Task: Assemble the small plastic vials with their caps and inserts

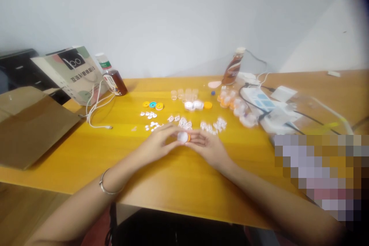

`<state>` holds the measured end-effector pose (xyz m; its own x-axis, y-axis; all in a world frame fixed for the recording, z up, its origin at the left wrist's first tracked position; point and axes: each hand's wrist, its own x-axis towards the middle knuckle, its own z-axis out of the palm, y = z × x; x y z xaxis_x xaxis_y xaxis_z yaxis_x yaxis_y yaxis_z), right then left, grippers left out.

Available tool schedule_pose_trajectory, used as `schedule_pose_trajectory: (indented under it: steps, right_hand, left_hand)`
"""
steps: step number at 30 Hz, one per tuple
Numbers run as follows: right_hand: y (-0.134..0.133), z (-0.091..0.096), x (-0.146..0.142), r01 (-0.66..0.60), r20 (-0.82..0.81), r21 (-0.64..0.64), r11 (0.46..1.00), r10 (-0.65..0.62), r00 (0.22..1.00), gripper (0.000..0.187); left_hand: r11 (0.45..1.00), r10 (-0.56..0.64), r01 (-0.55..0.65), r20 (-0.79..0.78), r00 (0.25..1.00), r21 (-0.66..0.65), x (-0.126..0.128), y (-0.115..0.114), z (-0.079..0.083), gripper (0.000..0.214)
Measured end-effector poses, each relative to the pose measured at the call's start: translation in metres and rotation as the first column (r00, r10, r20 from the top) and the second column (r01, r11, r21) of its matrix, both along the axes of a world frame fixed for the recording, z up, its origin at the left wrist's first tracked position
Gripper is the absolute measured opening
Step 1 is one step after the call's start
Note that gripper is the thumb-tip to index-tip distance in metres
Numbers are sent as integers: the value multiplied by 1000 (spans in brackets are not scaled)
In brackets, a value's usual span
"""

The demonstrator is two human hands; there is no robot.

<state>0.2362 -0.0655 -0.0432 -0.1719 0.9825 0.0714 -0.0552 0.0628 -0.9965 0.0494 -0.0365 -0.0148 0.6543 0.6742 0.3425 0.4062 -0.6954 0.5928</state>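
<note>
In front of you is a big, plain, pale wall (173,19). Below it is a wide, yellow-brown wood table (161,196). On your left, a brown cardboard box (37,127) sits on the table near the edge. Behind it leans a paper bag (62,78) with glasses drawn on it. Far to your right is a mess of white plugs and boxes (258,102) with black cords. 2 bottles with brown drink stand near the wall: the left bottle (115,82) is next to the bag, and the right bottle (233,68) is close to the plugs.

Your left hand (161,140) and right hand (211,148) meet in the middle, over the table. Both are bent in, with fingers and thumbs closed on 1 small round tub (182,137). It is white on the left and orange on the right. It sits right between your fingertips, so your left hand touches the white side and your right hand touches the orange side.

Past your hands are some clear cups (188,94) and 3 lids in a row, with a blue lid (152,105) in the middle. Smallest of all, little white bits (184,123) lie in piles just beyond your fingers.
</note>
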Motion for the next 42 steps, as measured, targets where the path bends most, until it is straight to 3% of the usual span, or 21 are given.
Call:
schedule_pose_trajectory:
  steps: [12, 26, 36, 42]
  right_hand:
    - [-1, 0, -2, 8, -25, -102, 995, -11, 1000, 29]
    - [-2, 0, -4, 31, -3, -178, 984, -32, 999, 25]
    - [-1, 2, -2, -1, 17, -192, 981, 5, 1000, 25]
    - [0, 1, -3, 16, 17, -220, 975, -13, 1000, 25]
  left_hand:
    - [991, -19, 31, -92, 996, 130, -1, -1, -4, 32]
    - [995, -24, 37, -133, 991, 95, -2, -1, -9, 33]
    - [986, -166, 167, -58, 984, 21, -4, 4, -8, 34]
    - [992, -121, 123, -62, 991, 26, -4, 2, -8, 32]
